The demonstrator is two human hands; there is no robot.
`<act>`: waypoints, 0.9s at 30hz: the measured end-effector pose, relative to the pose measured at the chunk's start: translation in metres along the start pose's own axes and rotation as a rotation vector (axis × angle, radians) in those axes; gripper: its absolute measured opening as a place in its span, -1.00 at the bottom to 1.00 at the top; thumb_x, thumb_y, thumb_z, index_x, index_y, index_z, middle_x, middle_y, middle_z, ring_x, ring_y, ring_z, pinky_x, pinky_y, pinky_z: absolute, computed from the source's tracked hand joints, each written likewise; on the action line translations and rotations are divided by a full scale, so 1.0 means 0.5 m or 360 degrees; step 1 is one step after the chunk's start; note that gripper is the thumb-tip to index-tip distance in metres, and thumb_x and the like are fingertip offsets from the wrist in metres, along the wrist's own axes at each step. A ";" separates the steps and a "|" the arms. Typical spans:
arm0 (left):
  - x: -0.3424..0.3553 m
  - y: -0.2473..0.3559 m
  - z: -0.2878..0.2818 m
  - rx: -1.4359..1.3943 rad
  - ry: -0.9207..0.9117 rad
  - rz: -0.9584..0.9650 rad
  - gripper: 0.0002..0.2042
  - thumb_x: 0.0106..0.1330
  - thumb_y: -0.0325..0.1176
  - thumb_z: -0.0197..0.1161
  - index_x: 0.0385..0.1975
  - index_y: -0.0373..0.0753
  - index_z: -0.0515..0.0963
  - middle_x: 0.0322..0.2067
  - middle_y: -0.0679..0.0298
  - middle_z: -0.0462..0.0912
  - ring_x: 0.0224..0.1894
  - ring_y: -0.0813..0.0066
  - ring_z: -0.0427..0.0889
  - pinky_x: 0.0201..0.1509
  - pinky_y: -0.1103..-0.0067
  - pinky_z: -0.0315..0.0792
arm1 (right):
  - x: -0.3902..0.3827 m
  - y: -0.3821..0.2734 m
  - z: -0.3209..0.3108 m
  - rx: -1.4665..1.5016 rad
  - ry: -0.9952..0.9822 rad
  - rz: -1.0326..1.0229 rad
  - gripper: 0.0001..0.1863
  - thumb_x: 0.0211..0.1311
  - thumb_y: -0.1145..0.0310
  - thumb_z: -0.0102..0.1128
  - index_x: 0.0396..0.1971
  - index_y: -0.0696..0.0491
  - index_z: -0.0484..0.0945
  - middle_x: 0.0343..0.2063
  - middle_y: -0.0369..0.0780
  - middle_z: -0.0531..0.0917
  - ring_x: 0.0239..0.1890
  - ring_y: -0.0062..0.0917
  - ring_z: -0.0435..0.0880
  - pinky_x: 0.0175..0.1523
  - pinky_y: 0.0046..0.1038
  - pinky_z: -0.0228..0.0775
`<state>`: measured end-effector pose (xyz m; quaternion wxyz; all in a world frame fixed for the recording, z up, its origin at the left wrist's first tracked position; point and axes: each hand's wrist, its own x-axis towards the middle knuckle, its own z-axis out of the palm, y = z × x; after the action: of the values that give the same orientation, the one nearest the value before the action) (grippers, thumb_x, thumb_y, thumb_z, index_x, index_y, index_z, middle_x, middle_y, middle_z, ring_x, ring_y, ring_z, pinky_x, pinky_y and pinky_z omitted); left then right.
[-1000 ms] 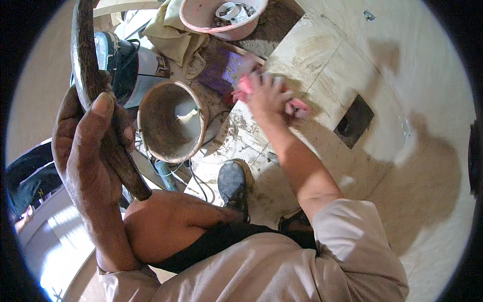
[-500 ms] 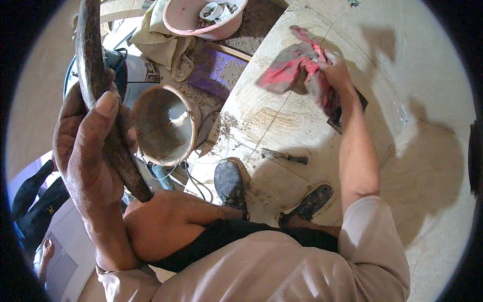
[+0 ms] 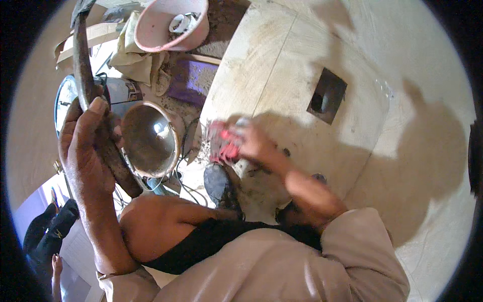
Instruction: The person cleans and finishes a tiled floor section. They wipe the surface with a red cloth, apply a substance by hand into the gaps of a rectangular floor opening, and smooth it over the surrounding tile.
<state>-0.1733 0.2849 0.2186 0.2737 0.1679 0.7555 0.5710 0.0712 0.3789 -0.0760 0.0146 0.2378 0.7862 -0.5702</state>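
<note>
Red rag [image 3: 228, 151] in right hand [image 3: 255, 143]; handle [image 3: 83, 65] in left hand [image 3: 86, 143].

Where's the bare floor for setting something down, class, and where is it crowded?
Free: the pale tiles between purple panel and dark square opening. Crowded: the left, with pink basin and brown bucket; also beside the shoe, where the right hand holds red cloth.

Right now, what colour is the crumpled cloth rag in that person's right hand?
Red and greyish: the crumpled cloth rag shows, blurred, in the head view.
</note>
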 end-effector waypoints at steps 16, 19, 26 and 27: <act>0.008 -0.040 0.060 0.0161 -0.0259 -0.0051 -0.73 0.40 -0.32 0.23 -0.02 -0.34 0.52 -0.50 0.33 0.55 -0.53 0.67 0.50 -0.49 0.73 0.38 | -0.287 0.129 -0.060 -0.0504 -0.0407 0.0307 -0.51 0.08 0.36 0.33 0.08 -0.24 0.65 0.08 -0.16 0.58 0.17 -0.13 0.51 0.28 -0.07 0.35; 0.010 -0.052 0.079 0.0225 -0.0232 -0.0086 -0.74 0.40 -0.31 0.23 -0.04 -0.32 0.53 -0.48 0.36 0.53 -0.52 0.67 0.48 -0.48 0.73 0.35 | -0.371 0.153 -0.193 0.0028 -0.0276 0.0372 -0.64 0.18 0.39 0.24 0.01 -0.02 0.67 -0.06 -0.08 0.64 0.05 -0.16 0.58 0.20 -0.21 0.39; 0.006 -0.057 0.097 0.0307 -0.0284 -0.0131 -0.71 0.37 -0.38 0.25 0.03 -0.33 0.53 -0.47 0.37 0.56 -0.54 0.70 0.49 -0.50 0.74 0.40 | -0.532 0.303 -0.592 -0.0427 0.0222 0.1261 -0.71 0.25 0.23 0.29 -0.17 0.13 0.66 -0.18 -0.12 0.68 -0.05 -0.29 0.63 0.08 -0.33 0.45; 0.005 -0.057 0.099 0.0307 -0.0288 -0.0119 -0.71 0.37 -0.38 0.25 0.03 -0.33 0.53 -0.47 0.37 0.56 -0.54 0.70 0.49 -0.50 0.74 0.40 | -0.527 0.323 -0.615 -0.0423 0.0242 0.1248 -0.71 0.25 0.23 0.29 -0.17 0.13 0.66 -0.18 -0.12 0.68 -0.05 -0.29 0.63 0.08 -0.33 0.45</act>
<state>-0.1433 0.3163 0.1811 0.3446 0.2159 0.7849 0.4675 0.4441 0.6009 -0.0347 0.2030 0.5565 0.7017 -0.3958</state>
